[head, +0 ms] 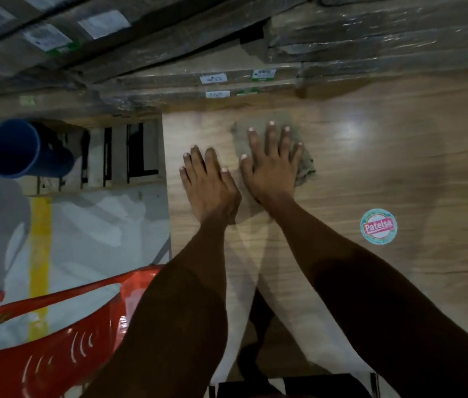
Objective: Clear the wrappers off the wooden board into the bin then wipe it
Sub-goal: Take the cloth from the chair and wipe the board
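Note:
The wooden board point(385, 156) fills the right half of the view, its left edge running down the middle. My right hand point(273, 165) lies flat with straight, spread fingers on a crumpled grey-brown cloth point(306, 168), pressing it onto the board near the far left part. My left hand point(207, 182) rests flat on the bare board just to the left of it, fingers straight. A blue bin point(23, 149) lies tilted on the floor to the far left. No wrappers show on the board.
A round teal and red sticker point(378, 226) sits on the board to the right of my right forearm. Stacked wrapped cartons point(227, 53) line the far edge. A red plastic chair point(55, 340) stands at lower left, and a wooden pallet point(118, 156) lies beside the bin.

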### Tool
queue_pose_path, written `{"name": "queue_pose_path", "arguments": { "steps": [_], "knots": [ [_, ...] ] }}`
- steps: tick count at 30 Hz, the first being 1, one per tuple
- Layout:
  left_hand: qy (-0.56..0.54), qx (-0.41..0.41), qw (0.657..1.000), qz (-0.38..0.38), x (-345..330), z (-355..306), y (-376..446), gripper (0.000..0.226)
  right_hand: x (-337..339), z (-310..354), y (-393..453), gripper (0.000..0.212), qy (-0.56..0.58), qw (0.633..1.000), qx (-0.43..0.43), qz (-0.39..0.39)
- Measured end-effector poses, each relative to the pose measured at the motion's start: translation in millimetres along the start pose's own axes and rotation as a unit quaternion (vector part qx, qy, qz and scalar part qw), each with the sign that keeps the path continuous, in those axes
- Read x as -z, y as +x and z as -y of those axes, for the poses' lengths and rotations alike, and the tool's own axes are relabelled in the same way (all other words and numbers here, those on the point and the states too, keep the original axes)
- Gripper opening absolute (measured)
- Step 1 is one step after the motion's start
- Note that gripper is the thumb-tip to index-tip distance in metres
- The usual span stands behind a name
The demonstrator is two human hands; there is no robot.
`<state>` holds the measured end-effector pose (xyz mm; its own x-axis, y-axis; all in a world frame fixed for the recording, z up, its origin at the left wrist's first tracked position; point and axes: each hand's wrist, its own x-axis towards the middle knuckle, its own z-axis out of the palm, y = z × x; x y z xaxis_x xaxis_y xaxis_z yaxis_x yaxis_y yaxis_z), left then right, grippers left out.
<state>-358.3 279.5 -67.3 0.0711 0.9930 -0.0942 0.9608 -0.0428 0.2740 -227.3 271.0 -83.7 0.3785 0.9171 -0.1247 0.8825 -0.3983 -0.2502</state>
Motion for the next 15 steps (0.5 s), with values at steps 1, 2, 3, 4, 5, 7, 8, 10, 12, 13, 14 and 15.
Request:
{"name": "queue_pose_path", "arguments": {
  "steps": [1, 2, 3, 4, 5, 7, 8, 10, 12, 13, 14, 15],
  "knots": [
    [-0.005, 0.001, 1.0, 0.001, 0, -2, 0, 0.056, 2, 0, 11, 0.064, 0.01, 0.999, -0.038, -0.01],
    [-0.007, 0.003, 1.0, 0.0, -1, -3, 0, 0.056, 4, 3, 22, 0.065, 0.016, 0.996, -0.089, -0.015],
    [-0.006, 0.006, 1.0, -0.002, -1, -2, 1, 0.056, 4, 10, 33, 0.066, 0.024, 0.99, -0.141, -0.014],
    [-0.003, 0.008, 1.0, -0.001, -1, -1, 2, 0.056, 4, 20, 40, 0.067, 0.033, 0.984, -0.173, -0.008],
    [0.002, 0.009, 1.0, 0.0, -1, 1, 4, 0.056, 4, 29, 45, 0.067, 0.036, 0.985, -0.168, -0.001],
    [0.009, 0.008, 1.0, 0.003, -1, 3, 4, 0.057, 1, 40, 45, 0.066, 0.01, 0.999, -0.031, 0.012],
    [0.01, 0.009, 1.0, 0.004, -1, 3, 4, 0.057, -1, 40, 45, 0.064, -0.003, 0.999, 0.05, 0.015],
    [0.005, 0.01, 1.0, 0.003, -1, 2, 4, 0.056, 0, 33, 50, 0.062, -0.005, 0.993, 0.118, 0.014],
    [-0.002, 0.009, 1.0, 0.0, 0, 0, 4, 0.056, 1, 25, 60, 0.063, -0.003, 0.997, 0.079, -0.003],
    [-0.006, 0.01, 1.0, 0.002, -1, 0, 4, 0.057, 2, 22, 66, 0.064, -0.007, 0.999, 0.039, -0.01],
    [-0.008, 0.012, 1.0, 0.004, -1, 1, 3, 0.057, 5, 17, 72, 0.065, -0.011, 1.0, -0.001, -0.011],
    [-0.008, 0.013, 1.0, 0.003, -2, 2, 3, 0.057, 8, 10, 78, 0.066, -0.011, 0.999, -0.037, -0.009]
  ]
}}
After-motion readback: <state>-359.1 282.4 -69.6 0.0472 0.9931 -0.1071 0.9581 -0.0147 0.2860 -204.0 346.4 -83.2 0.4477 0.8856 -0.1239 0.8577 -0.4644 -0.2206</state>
